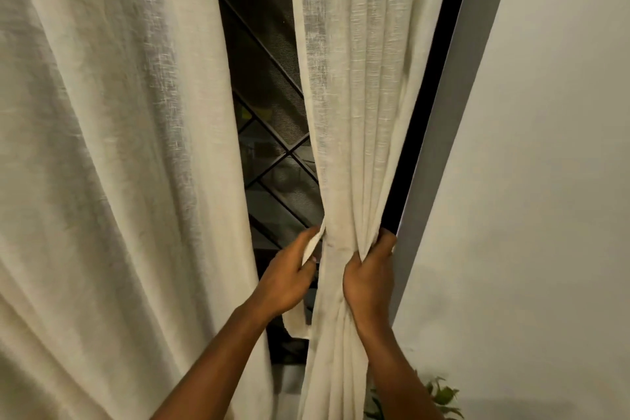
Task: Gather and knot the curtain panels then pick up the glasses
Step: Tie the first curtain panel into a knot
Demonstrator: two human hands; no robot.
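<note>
Both forearms reach up: your right hand (370, 283) grips the right curtain panel (358, 112) bunched, while your left hand (289, 276) pinches its inner edge, gathering folds for knotting.

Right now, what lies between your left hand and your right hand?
In the head view, only bunched cloth of the right curtain panel: the left hand pinches its inner edge, the right hand grips its outer folds.
</note>
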